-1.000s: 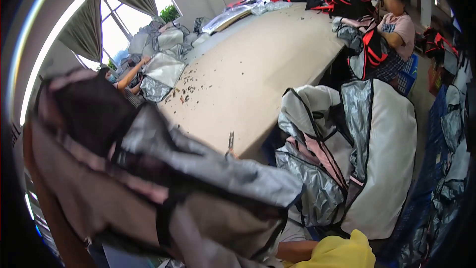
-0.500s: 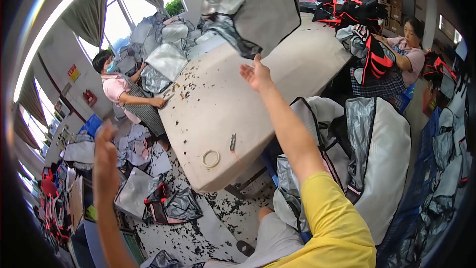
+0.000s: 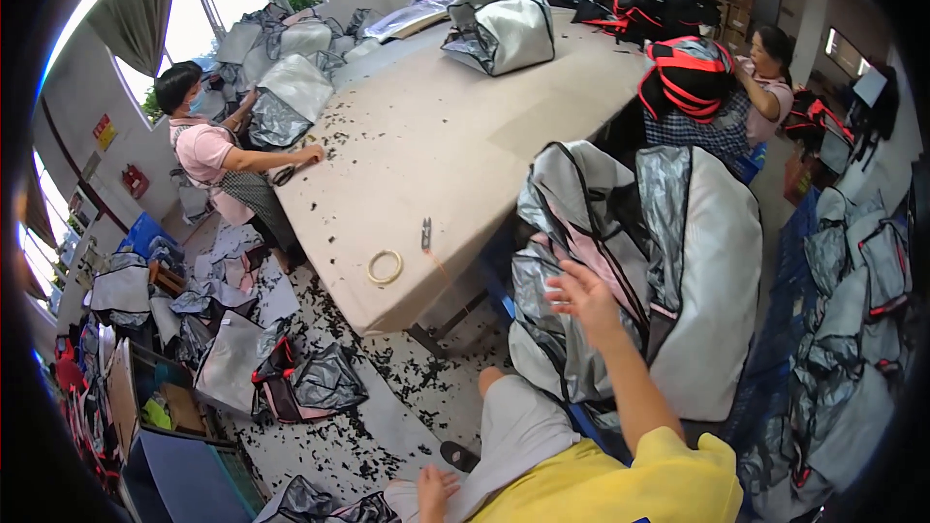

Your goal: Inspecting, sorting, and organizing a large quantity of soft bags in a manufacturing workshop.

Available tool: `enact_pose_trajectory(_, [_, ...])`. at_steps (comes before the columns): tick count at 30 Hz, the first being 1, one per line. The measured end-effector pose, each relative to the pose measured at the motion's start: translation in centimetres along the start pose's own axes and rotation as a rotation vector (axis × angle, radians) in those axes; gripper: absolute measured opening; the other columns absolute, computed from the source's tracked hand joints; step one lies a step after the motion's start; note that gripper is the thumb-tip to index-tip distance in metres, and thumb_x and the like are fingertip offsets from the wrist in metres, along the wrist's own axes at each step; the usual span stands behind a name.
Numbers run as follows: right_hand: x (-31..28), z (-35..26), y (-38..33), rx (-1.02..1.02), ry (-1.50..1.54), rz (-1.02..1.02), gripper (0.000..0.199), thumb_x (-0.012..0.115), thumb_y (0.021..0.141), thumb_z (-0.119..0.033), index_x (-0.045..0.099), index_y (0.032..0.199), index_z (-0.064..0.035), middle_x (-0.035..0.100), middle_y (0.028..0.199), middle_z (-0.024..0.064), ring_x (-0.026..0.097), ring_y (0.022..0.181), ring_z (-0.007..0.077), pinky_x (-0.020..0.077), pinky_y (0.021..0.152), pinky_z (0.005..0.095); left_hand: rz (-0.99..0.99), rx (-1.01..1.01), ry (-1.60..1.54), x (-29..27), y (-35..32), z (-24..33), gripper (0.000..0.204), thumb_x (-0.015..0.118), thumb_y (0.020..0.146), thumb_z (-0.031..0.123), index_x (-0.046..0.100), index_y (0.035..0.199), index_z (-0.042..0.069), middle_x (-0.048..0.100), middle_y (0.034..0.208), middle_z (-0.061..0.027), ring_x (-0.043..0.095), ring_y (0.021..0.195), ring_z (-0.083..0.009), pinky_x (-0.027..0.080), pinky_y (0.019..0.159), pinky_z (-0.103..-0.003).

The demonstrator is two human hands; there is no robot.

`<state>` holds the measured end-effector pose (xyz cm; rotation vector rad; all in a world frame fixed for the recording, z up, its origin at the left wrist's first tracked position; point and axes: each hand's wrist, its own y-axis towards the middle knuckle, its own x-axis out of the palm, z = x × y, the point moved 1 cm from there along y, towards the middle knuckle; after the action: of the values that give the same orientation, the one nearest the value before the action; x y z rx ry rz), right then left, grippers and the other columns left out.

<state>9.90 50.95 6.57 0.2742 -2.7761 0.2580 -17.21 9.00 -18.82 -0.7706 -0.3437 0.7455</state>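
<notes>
My right hand, fingers spread and holding nothing, is over a stack of grey-and-silver bag linings with black edging. Beside that stack stands a large pale lining panel. Low by my lap, my left hand has its fingers loosely apart and nothing in it. On the far part of the big table sits a boxy silver bag lining, away from both hands. Thread snips and a roll of tape lie near the table's closest corner.
At the table's left a masked person handles silver linings; another person at the right works on a red-and-black bag. Black-and-red bags are heaped at the back. Black scraps litter the floor. Blue crates stand at the right.
The silver lining that was in the air past my right hand now rests on the table. My right hand has come down to the stack, and my left has dropped toward my lap.
</notes>
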Motion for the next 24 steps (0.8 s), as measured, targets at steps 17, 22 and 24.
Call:
enact_pose_trajectory(17, [-20.8,-10.1,-5.9,-0.298,-1.546,0.957,0.123,0.077,0.081,-0.065,0.018,0.160,0.0076,0.032,0.156,0.0408,0.027,0.147,0.0586,0.0250,0.123,0.0550,0.051,0.042,0.108,0.0,2.3,-1.4,0.034,0.055,0.107,0.034,0.054,0.126,0.006,0.070,0.102,-0.0106,0.070,0.078,-0.0193,0.052,0.057,-0.030])
enact_pose_trajectory(22, [-24.3,-6.1,-2.0,0.147,-1.489,0.842,0.089,0.077,0.082,-0.047,0.044,0.147,0.0036,0.047,0.152,0.0299,0.045,0.142,0.0464,0.0393,0.113,0.0589,-0.002,0.121,0.133,1.3,2.6,-1.0,0.032,0.053,0.108,0.035,0.054,0.124,0.008,0.071,0.101,-0.0085,0.070,0.078,-0.0173,0.049,0.059,-0.027])
enact_pose_trajectory(24, [-26.6,-6.9,-1.8,0.214,-1.625,0.801,0.052,0.071,0.086,-0.037,0.068,0.123,-0.0007,0.067,0.129,0.0263,0.064,0.120,0.0442,0.0509,0.101,0.0542,0.031,0.125,0.067,0.7,2.0,-0.7,0.031,0.053,0.109,0.035,0.055,0.124,0.008,0.071,0.101,-0.0085,0.070,0.079,-0.0171,0.049,0.059,-0.027])
